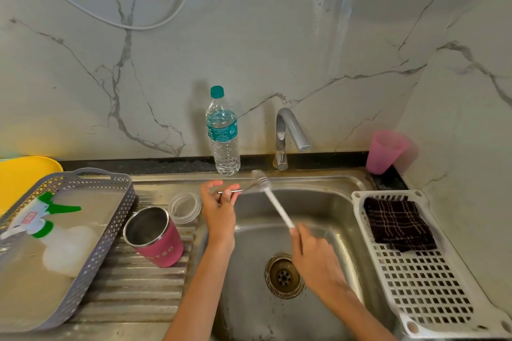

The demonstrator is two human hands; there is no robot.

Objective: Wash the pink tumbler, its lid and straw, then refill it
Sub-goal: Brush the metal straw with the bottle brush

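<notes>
Left hand pinches the metal straw between thumb and fingertips; it runs toward 3 o'clock into the brush bristles. Right hand grips the brush handle. Pink tumbler stands at the left hand's 8 o'clock.

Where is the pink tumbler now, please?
In the head view, the pink tumbler sits tilted on the draining board left of the sink, between grey basket and clear lid.

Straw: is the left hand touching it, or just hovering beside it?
Touching. The head view shows the left hand pinching the straw between thumb and fingers, with no gap; the right hand holds the brush.
</notes>
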